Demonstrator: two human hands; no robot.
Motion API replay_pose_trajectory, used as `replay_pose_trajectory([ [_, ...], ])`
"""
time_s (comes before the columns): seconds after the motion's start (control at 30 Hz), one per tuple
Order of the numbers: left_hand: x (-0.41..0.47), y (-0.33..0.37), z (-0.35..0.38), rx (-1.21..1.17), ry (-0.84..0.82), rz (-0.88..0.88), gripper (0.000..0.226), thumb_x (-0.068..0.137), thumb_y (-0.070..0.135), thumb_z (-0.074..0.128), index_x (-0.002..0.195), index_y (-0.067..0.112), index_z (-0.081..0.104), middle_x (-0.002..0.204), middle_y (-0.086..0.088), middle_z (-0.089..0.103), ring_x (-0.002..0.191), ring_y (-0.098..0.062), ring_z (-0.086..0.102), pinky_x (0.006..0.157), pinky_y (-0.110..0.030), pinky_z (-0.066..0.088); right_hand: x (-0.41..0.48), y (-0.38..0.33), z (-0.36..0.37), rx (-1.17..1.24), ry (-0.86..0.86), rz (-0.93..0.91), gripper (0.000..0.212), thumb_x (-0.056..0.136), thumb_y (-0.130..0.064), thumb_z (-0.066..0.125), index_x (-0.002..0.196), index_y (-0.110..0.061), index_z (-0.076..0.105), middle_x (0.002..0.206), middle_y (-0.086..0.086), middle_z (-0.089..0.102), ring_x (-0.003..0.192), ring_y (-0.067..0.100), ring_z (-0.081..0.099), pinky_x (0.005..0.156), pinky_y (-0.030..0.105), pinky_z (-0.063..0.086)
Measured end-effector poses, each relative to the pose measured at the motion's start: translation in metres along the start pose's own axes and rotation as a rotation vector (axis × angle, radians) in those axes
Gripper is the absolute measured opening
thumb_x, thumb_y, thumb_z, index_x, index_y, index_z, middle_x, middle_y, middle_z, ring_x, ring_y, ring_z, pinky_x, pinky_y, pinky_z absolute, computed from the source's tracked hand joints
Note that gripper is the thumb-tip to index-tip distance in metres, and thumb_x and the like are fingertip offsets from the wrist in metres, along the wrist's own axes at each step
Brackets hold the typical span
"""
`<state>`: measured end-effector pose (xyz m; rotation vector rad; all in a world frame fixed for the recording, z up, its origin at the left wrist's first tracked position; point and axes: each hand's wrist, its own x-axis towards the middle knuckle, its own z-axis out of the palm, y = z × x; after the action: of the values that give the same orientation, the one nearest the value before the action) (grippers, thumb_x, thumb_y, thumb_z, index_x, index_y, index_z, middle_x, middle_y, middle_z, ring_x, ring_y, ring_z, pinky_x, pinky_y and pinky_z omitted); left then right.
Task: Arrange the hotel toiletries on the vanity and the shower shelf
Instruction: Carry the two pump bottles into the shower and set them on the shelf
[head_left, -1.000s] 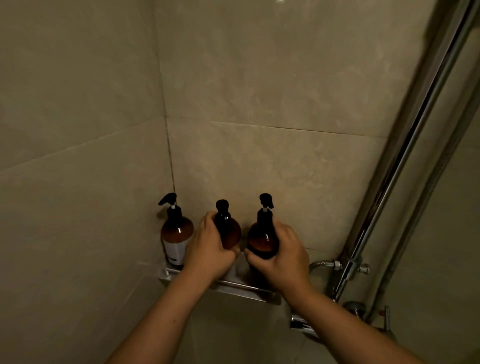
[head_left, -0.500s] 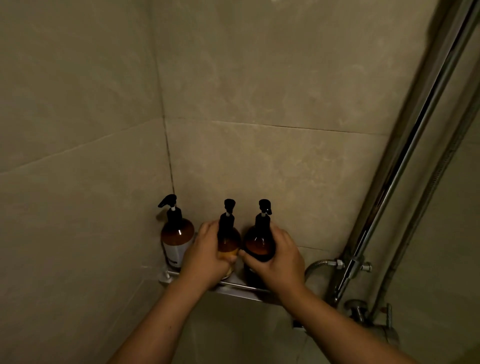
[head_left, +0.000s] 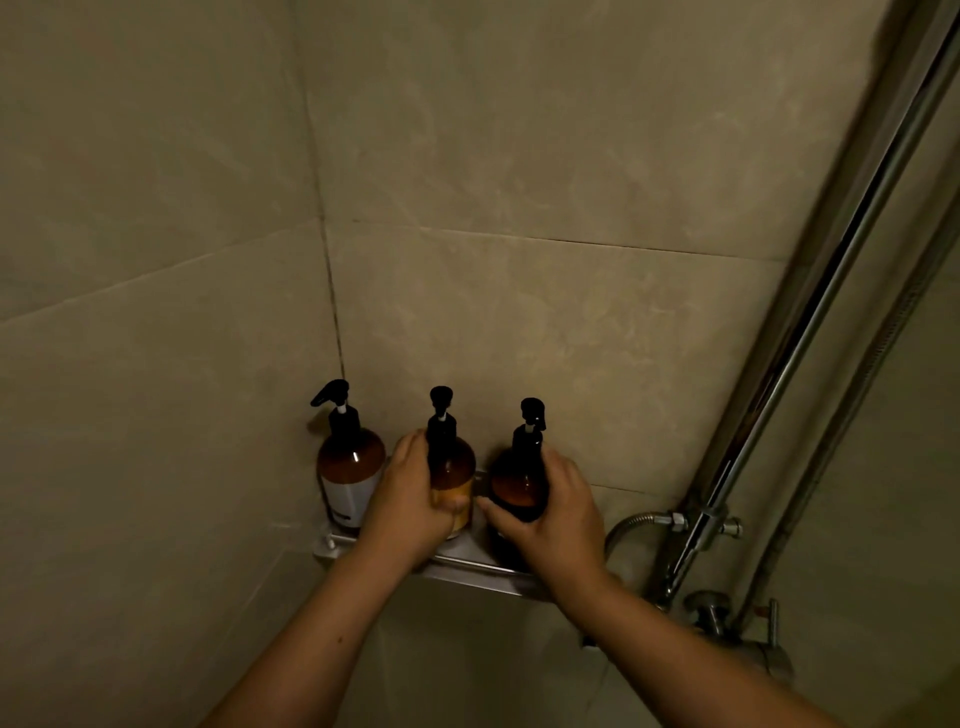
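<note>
Three amber pump bottles stand upright in a row on a metal shower shelf in the tiled corner. The left bottle has a white label and stands free against the corner. My left hand wraps the middle bottle from its left side. My right hand grips the right bottle from the right. The lower parts of both held bottles are hidden behind my fingers.
A chrome shower riser pipe runs diagonally up the right side. A flexible hose and the mixer valve sit just right of the shelf. Beige tiled walls close in on the left and behind.
The middle and right bottles have been set lower onto the shelf and spread slightly apart. Both hands stay on them; the left bottle has not moved.
</note>
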<state>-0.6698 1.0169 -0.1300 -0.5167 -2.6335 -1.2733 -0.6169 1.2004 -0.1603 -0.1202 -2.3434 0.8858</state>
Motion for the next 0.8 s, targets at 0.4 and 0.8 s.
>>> replay_pose_trajectory([
  [0.4,-0.048,0.005,0.022,0.264,0.159,0.109,0.096,0.091,0.017,0.063,0.160,0.022,-0.005,0.168,-0.008,0.003,0.151,-0.032,0.017,0.115,-0.045,0.031,-0.041,-0.002,-0.007,-0.191,-0.112,-0.153,0.088,0.092,-0.049,0.061,0.156,-0.030,0.005,0.166,0.012,-0.004,0.141,0.037,0.036,0.095,0.045,0.054],
  [0.8,-0.070,-0.004,0.032,0.903,-0.086,0.241,0.078,0.096,0.046,0.036,0.159,0.020,-0.002,0.163,-0.004,-0.028,0.149,-0.027,-0.026,0.119,-0.058,0.005,-0.061,-0.001,-0.017,-0.257,-0.217,-0.292,0.084,0.098,-0.038,0.054,0.160,-0.033,-0.003,0.167,-0.002,-0.016,0.154,0.028,-0.004,0.113,0.053,0.037],
])
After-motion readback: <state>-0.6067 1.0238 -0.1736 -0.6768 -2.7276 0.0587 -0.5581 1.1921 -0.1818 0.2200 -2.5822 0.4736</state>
